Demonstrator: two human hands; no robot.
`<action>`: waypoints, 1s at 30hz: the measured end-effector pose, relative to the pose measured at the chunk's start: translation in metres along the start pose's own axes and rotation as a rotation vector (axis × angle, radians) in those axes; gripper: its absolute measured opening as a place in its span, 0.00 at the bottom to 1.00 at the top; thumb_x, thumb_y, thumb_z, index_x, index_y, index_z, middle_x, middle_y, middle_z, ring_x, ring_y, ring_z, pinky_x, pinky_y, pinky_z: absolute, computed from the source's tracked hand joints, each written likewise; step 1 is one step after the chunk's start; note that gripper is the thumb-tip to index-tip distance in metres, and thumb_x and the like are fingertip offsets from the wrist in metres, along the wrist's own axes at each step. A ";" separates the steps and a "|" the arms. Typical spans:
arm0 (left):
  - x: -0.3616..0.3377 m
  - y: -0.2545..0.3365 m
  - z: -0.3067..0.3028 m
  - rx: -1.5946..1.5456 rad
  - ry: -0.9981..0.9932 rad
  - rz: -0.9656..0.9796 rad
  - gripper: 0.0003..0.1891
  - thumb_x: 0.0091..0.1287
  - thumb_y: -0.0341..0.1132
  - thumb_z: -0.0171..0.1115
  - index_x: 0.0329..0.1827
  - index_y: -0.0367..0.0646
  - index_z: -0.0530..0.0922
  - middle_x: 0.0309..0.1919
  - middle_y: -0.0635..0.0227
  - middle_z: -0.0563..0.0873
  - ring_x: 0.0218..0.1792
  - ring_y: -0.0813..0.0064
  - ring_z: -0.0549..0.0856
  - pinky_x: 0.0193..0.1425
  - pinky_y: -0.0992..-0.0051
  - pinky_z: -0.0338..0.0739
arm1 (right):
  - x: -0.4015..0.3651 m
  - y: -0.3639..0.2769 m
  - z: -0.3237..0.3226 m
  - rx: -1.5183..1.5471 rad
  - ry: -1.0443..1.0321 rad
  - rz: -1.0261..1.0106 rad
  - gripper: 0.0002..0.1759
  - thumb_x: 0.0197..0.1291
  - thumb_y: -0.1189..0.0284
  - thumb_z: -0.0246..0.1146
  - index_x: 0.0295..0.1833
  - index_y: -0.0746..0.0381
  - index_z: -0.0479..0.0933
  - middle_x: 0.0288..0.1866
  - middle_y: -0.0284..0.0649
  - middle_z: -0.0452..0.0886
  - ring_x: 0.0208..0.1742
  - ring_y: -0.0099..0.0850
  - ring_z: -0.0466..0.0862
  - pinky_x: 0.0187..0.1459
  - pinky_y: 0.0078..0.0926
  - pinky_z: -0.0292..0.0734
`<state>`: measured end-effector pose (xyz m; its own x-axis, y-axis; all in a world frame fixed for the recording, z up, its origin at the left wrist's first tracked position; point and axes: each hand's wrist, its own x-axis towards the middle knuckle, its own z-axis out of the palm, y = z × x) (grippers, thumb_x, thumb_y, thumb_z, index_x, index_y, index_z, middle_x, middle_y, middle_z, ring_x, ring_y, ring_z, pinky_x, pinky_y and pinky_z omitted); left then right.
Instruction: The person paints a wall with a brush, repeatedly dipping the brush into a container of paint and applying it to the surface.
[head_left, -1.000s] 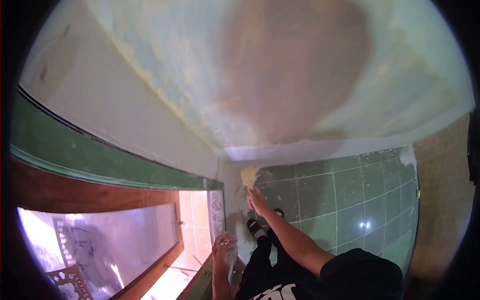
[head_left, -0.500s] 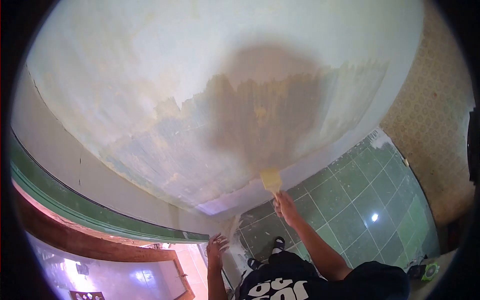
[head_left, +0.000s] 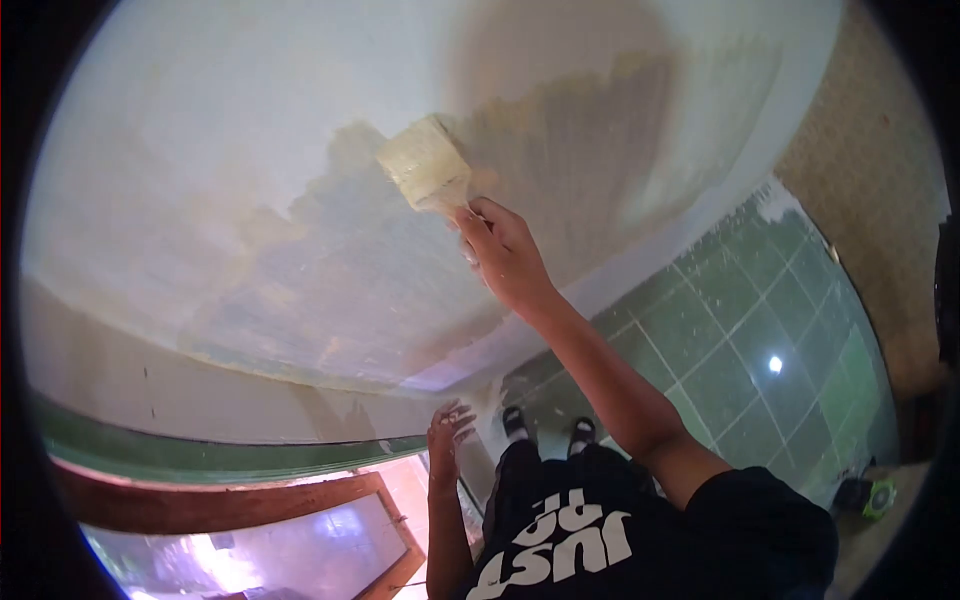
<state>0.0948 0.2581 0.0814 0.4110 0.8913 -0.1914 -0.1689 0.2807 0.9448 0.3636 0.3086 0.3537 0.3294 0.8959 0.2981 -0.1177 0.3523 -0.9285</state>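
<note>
In my right hand [head_left: 498,248] is a wide paintbrush [head_left: 424,165], gripped by its handle, its broad pale-yellow bristle head over the wall [head_left: 330,260]. The wall is whitish above, with a darker, damp-looking, ragged-edged patch [head_left: 570,150] across its middle. My head's shadow falls over part of that patch. Lower left, my left hand [head_left: 451,428] is raised beside the green-edged frame, its fingers spread and marked with pale smears, holding nothing.
Green floor tiles [head_left: 740,330] spattered with white lie at the right, below the wall. A patterned tan surface [head_left: 860,230] borders them. At the lower left are a green ledge [head_left: 230,455] and a wood-framed panel [head_left: 370,490]. A green-and-black device [head_left: 878,497] sits at the lower right.
My right hand has carried the paintbrush up and left, from low near the floor tiles to the upper wall. The camera view has shifted; my left hand stays open near the frame.
</note>
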 end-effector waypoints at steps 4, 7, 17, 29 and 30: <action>0.020 0.003 -0.008 0.044 -0.020 -0.148 0.26 0.74 0.46 0.54 0.70 0.41 0.71 0.58 0.57 0.83 0.57 0.62 0.84 0.58 0.64 0.77 | -0.004 0.063 -0.016 -0.055 0.068 -0.091 0.18 0.76 0.59 0.56 0.39 0.63 0.74 0.20 0.27 0.66 0.22 0.16 0.64 0.24 0.24 0.60; 0.056 0.003 -0.013 0.081 -0.109 -0.177 0.25 0.73 0.45 0.54 0.69 0.41 0.72 0.57 0.57 0.83 0.56 0.63 0.85 0.56 0.65 0.78 | -0.020 0.143 -0.042 -0.081 0.098 0.041 0.18 0.76 0.59 0.57 0.38 0.63 0.73 0.22 0.27 0.67 0.23 0.16 0.65 0.25 0.23 0.62; 0.150 0.004 -0.035 0.309 -0.056 -0.458 0.23 0.73 0.41 0.53 0.68 0.41 0.73 0.57 0.57 0.84 0.55 0.63 0.85 0.57 0.66 0.79 | -0.043 0.390 -0.131 0.262 0.236 0.474 0.16 0.74 0.59 0.62 0.43 0.61 0.82 0.22 0.23 0.66 0.22 0.14 0.64 0.24 0.18 0.56; 0.122 -0.010 -0.042 0.281 -0.164 -0.468 0.25 0.70 0.38 0.57 0.70 0.40 0.72 0.58 0.55 0.83 0.56 0.63 0.84 0.59 0.65 0.79 | -0.158 0.523 -0.175 -0.644 0.597 0.720 0.24 0.65 0.53 0.62 0.37 0.66 0.85 0.27 0.48 0.84 0.29 0.43 0.85 0.35 0.43 0.77; 0.114 -0.005 -0.038 0.282 -0.170 -0.463 0.25 0.71 0.38 0.57 0.69 0.40 0.72 0.58 0.55 0.83 0.56 0.63 0.84 0.59 0.65 0.79 | -0.160 0.506 -0.169 -0.644 0.597 0.711 0.24 0.65 0.53 0.62 0.37 0.66 0.85 0.27 0.48 0.84 0.29 0.43 0.85 0.35 0.43 0.77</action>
<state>0.1082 0.3723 0.0447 0.5281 0.6213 -0.5789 0.2993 0.5017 0.8116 0.4097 0.2979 -0.2014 0.7956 0.5039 -0.3364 -0.0087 -0.5456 -0.8380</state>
